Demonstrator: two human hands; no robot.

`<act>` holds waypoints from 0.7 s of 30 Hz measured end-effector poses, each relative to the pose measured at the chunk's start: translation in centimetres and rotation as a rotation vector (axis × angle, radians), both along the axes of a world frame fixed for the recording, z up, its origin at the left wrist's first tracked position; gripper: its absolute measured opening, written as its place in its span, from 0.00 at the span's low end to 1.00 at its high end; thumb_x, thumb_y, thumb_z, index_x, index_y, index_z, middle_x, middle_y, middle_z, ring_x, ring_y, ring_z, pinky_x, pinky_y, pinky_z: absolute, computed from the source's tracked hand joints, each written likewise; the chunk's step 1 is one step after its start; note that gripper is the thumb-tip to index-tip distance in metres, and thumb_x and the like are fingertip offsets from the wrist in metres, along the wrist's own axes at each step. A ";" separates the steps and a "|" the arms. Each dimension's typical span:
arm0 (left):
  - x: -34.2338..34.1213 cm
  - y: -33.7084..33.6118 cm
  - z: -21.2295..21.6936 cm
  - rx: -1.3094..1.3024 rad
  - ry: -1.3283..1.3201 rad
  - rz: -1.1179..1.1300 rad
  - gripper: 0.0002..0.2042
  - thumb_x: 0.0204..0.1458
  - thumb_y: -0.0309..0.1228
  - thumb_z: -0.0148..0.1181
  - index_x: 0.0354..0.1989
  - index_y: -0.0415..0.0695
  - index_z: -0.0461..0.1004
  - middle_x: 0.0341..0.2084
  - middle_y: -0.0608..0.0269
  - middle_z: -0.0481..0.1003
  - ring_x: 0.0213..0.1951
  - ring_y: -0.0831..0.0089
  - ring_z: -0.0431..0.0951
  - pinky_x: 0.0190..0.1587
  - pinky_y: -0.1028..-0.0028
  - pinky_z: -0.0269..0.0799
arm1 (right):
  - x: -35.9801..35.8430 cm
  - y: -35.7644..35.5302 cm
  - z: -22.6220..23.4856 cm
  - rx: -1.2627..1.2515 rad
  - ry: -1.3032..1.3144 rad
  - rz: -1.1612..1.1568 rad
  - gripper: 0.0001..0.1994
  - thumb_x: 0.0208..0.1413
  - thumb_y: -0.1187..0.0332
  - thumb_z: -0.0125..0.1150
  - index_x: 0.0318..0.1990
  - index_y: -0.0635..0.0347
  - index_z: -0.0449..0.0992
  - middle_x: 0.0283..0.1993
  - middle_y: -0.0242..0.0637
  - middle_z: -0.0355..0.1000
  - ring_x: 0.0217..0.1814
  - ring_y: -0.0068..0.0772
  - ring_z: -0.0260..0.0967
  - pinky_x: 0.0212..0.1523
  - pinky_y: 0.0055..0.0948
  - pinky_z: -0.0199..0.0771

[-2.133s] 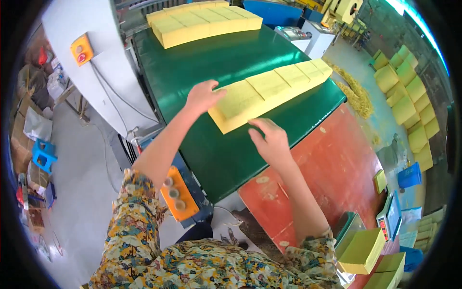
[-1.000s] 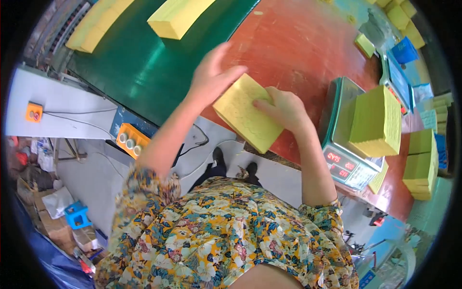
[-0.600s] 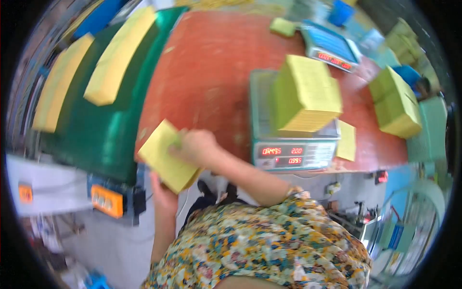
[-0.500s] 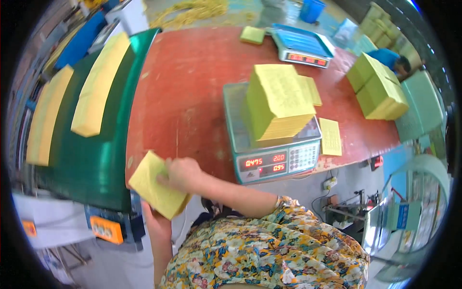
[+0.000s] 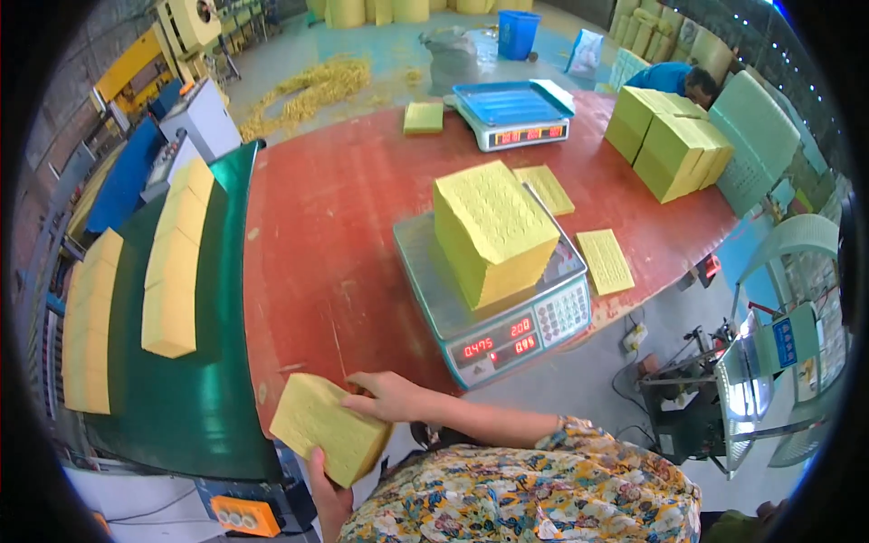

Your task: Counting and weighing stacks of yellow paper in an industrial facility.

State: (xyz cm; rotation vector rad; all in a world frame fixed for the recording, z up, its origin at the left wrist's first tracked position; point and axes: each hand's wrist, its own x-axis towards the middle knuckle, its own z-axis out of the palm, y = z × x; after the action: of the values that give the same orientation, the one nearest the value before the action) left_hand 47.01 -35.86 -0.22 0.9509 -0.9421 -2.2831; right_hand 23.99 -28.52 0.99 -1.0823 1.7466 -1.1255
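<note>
A thick stack of yellow paper (image 5: 328,423) is held tilted over the near left corner of the red table. My left hand (image 5: 328,489) is closed round its lower side, thumb on the front face. At its upper right edge is my right hand (image 5: 391,398), thumb against the paper and fingers by the far side. To the right, a taller yellow paper stack (image 5: 498,213) rests on the metal pan of a digital scale (image 5: 516,330) with lit red digits.
The red table (image 5: 317,226) also carries a blue-topped scale (image 5: 507,104), a small yellow stack (image 5: 423,118), loose yellow sheets (image 5: 605,262) and large yellow blocks (image 5: 670,145). At left, a green conveyor belt (image 5: 190,407) bears rows of yellow stacks (image 5: 172,271). A person in blue (image 5: 665,80) is at the far right.
My view has shifted, so the scene sits differently. The held stack has turned to show more of its thickness, and my right hand has moved from its top to its right edge.
</note>
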 end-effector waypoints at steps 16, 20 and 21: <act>-26.9 4.2 20.4 -0.815 0.333 -0.372 0.30 0.56 0.27 0.60 0.66 0.36 0.57 0.62 0.50 0.65 0.63 0.62 0.66 0.64 0.62 0.63 | -20.6 15.4 18.1 -0.470 -0.072 -0.550 0.22 0.64 0.57 0.55 0.57 0.64 0.74 0.42 0.32 0.76 0.40 0.21 0.73 0.40 0.22 0.72; -34.6 5.4 22.8 -0.365 0.294 -0.426 0.25 0.59 0.47 0.57 0.61 0.47 0.67 0.53 0.62 0.74 0.54 0.69 0.74 0.52 0.65 0.71 | -26.0 16.0 17.4 -0.478 -0.216 -0.587 0.21 0.62 0.57 0.57 0.54 0.66 0.77 0.40 0.36 0.77 0.37 0.25 0.72 0.33 0.26 0.71; -35.3 5.7 22.7 -0.373 0.248 -0.445 0.27 0.58 0.48 0.58 0.61 0.47 0.67 0.52 0.63 0.74 0.54 0.70 0.74 0.51 0.66 0.71 | -26.7 16.2 16.9 -0.472 -0.227 -0.585 0.21 0.62 0.57 0.57 0.54 0.66 0.77 0.40 0.36 0.77 0.37 0.25 0.72 0.33 0.26 0.71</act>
State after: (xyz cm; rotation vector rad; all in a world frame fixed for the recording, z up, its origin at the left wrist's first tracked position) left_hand 11.72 -30.18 22.47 0.3108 -1.5115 -2.3710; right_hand -2.75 -12.34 17.90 -0.6615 1.6981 -2.0143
